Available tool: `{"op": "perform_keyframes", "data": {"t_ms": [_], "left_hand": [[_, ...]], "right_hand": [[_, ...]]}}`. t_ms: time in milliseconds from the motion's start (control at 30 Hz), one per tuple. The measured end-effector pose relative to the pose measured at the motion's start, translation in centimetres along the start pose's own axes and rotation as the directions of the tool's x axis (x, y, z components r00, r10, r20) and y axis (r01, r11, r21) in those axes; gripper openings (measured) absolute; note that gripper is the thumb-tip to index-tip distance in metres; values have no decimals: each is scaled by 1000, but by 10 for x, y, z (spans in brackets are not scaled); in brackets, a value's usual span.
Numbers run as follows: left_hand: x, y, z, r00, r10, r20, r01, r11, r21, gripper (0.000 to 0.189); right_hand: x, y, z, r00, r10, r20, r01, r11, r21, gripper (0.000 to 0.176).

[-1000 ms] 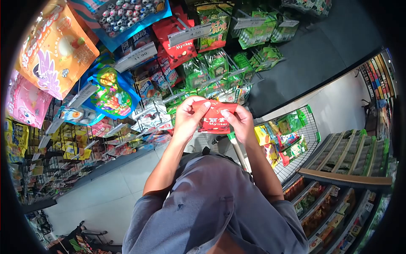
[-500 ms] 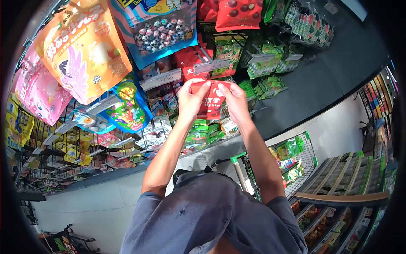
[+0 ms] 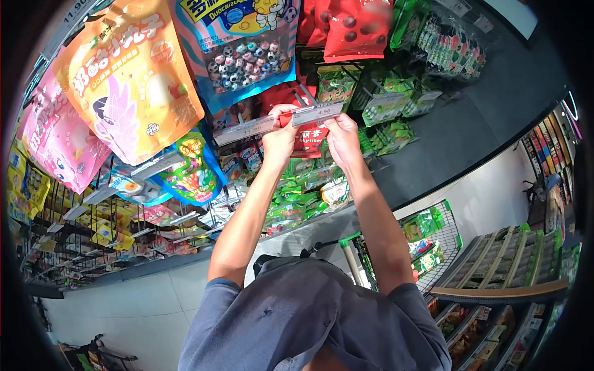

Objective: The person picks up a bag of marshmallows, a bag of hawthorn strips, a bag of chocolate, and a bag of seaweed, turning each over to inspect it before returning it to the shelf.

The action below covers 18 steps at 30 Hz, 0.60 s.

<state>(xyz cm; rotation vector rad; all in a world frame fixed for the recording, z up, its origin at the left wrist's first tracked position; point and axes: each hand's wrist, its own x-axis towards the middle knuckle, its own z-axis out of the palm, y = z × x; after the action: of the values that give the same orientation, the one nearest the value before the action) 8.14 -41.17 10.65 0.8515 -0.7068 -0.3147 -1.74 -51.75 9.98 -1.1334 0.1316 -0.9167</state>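
Note:
A small red snack packet [image 3: 309,143] with white lettering is held by its upper part between my two hands. My left hand [image 3: 279,137] pinches its left side, and my right hand [image 3: 341,139] pinches its right side. A price tag [image 3: 317,112] reading 4.50 hangs in front of the packet's top edge and hides part of the fingers. More red packets [image 3: 275,96] hang on the rack just behind. To the left of my left hand is another price tag [image 3: 244,130].
Large orange [image 3: 133,86] and blue [image 3: 247,55] candy bags hang at upper left, a big red bag [image 3: 356,31] above my right hand. A shopping cart [image 3: 448,238] with green packets stands at right, near slanted shelves [image 3: 501,263]. A dark ledge [image 3: 470,130] runs behind it.
My hands and the red packet have moved slightly up toward the rack, behind the 4.50 price tag. The view has shifted a little, so the hanging bags appear lower.

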Motion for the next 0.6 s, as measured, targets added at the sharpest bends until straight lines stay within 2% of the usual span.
{"op": "perform_keyframes", "data": {"t_ms": [133,333,400,433,500,533,600], "left_hand": [[3,0,2,999,47,5,-47,998,51,18],[8,-8,0,999,-43,-3,43,998,-51,18],[9,-11,2,992,-83,-94,72,991,-114,15],[10,-13,1,992,-83,-92,72,991,-114,15],[12,-18,-1,979,-59,-196,75,994,74,16],[13,-21,-3,979,-60,-195,76,994,77,16],[15,-22,-5,977,28,-210,21,974,226,21]], "right_hand": [[1,0,-1,1000,1,5,-1,1000,8,10],[3,0,1,998,55,-28,-55,998,-7,10],[6,0,3,996,81,-20,-83,994,-73,11],[8,-1,5,997,80,-21,-81,994,-73,11],[10,-1,8,996,81,-38,-85,991,-106,12],[9,1,9,996,81,-40,-85,991,-103,12],[7,2,12,998,31,-62,-44,974,-223,13]]}}
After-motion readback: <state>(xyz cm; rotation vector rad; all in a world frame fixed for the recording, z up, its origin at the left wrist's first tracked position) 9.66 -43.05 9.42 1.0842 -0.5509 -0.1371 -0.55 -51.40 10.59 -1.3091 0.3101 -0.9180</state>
